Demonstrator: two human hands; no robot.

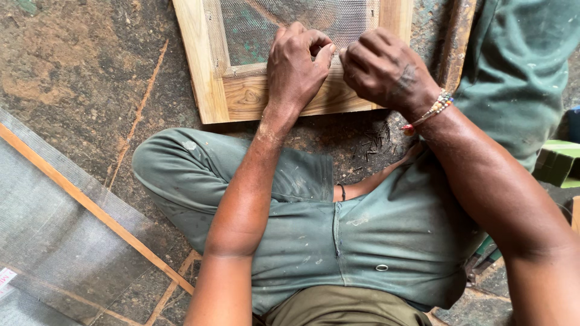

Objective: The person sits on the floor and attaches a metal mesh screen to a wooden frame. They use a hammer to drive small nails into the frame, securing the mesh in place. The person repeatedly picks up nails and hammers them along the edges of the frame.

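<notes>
One wooden frame (pixel 241 96) lies flat on the dirt floor (pixel 72 66), with one sheet of grey mesh (pixel 284 24) stretched across its opening. Two hands work at the frame's lower rail, close together, almost touching. The left hand (pixel 296 63) rests on the rail, its fingers (pixel 320 54) curled shut and pinched at the mesh edge; what sits between the tips is too small to tell. The right hand (pixel 383 69) lies just beside it, its fingers (pixel 356 57) bent closed into a loose fist against the same edge; whether they grip anything cannot be told. One beaded bracelet (pixel 432 111) circles the right wrist.

The person sits on the floor in green work clothes (pixel 386 229), one knee drawn up below the frame. A small scatter of dark nails (pixel 371 145) lies on the floor just under the rail. To the left, well apart, a second sheet of mesh (pixel 42 199) lies spread out, with one thin wood strip (pixel 90 205) running across it. One green block (pixel 559 163) sits at the right edge.
</notes>
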